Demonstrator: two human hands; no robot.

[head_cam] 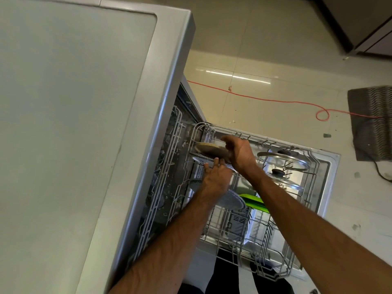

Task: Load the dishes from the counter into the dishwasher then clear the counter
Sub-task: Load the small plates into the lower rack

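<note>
- My right hand's (239,153) fingers (228,139) were curled over the near rim of a brown plate (210,150), gripping it on edge above the far left corner of the rack (233,249).
- My left hand's (216,177) fingertips (216,160) lay straight and close together, touching the rim of a pale plate (199,159) just under the brown one. The thumb was hidden, so I could not tell whether it pinched that plate.
- The two hands were close together, with the right wrist crossing just above the left hand.
- Both plates sat at the back of the lower rack, which was pulled out over the open dishwasher door (331,166).
- Under my left forearm a grey patterned plate (231,200) stood tilted in the rack, with a green dish (253,201) just to its right.
- Two glass lids with dark knobs, one (284,160) behind the other (288,184), leaned along the rack's right side.
- The pale counter (63,102) filled the left of my view.
- On the tiled floor (275,60) beyond, an orange cord (275,100) ran to a grey mat (371,124).
</note>
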